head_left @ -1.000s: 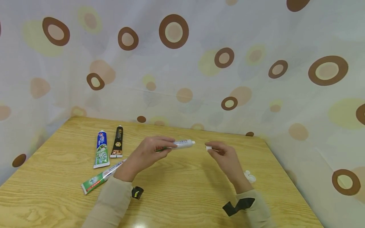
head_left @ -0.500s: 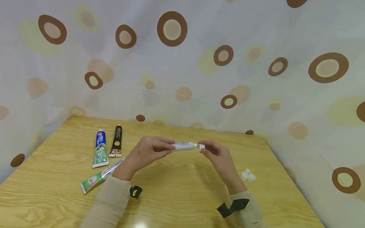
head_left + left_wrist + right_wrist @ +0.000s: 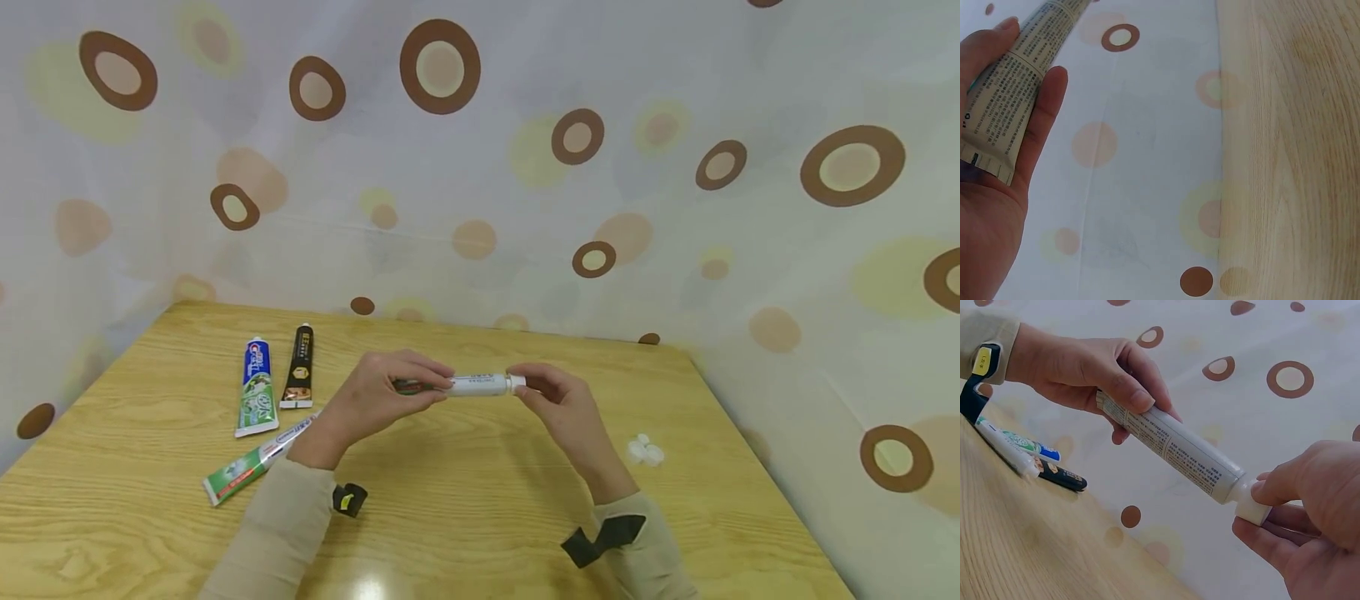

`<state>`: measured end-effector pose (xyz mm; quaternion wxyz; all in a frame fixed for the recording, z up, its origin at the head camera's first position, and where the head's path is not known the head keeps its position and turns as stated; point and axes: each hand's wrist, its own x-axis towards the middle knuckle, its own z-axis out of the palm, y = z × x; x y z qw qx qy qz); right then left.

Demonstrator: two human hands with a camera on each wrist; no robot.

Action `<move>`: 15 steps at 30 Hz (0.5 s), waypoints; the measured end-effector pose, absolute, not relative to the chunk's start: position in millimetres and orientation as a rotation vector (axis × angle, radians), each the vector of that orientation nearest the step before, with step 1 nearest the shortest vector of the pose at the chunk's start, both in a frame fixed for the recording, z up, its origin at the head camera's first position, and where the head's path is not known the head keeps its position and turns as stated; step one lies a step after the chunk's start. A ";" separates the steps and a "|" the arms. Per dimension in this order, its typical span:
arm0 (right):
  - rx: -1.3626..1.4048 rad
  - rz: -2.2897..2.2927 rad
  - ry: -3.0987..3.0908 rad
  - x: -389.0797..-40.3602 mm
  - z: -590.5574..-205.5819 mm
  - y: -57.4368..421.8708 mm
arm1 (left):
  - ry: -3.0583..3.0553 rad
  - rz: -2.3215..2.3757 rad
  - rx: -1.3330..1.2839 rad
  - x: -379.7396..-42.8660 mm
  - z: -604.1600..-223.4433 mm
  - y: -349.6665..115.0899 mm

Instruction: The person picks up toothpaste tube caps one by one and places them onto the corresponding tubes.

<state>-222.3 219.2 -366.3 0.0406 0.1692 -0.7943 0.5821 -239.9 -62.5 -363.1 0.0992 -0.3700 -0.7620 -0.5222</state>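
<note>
A white toothpaste tube point(image 3: 477, 385) is held level above the table, its printed back showing in both wrist views. My left hand point(image 3: 382, 392) grips its flat end, thumb on one side and fingers on the other. At the nozzle end, my right hand point(image 3: 558, 408) pinches a white cap point(image 3: 1251, 506) between thumb and fingers. The cap sits over the nozzle, in line with the tube; in the right wrist view a narrow neck shows between the cap and the tube's shoulder.
On the wooden table point(image 3: 450, 517) at left lie a blue-green toothpaste tube point(image 3: 257, 387), a black one point(image 3: 299, 367) and a green-white one point(image 3: 240, 475) partly behind my left forearm. Several small white caps point(image 3: 647, 451) sit at right. A dotted sheet point(image 3: 525, 208) hangs behind the table.
My right hand has moved left, bringing the cap from apart onto the tube's nozzle. The left hand keeps its grip on the tube, nearly still. The head view has shifted slightly.
</note>
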 end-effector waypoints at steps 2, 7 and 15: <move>0.521 1.786 -2.437 -222.0 -366.3 219.0 | -2.246 -1.526 -1.102 -240.6 -364.2 -62.4; 0.538 1.842 -2.430 -221.9 -367.3 218.7 | -2.238 -1.565 -1.101 -241.4 -366.0 -62.6; 0.528 1.882 -2.421 -219.1 -365.5 218.7 | -2.255 -1.727 -1.031 -242.8 -367.0 -61.4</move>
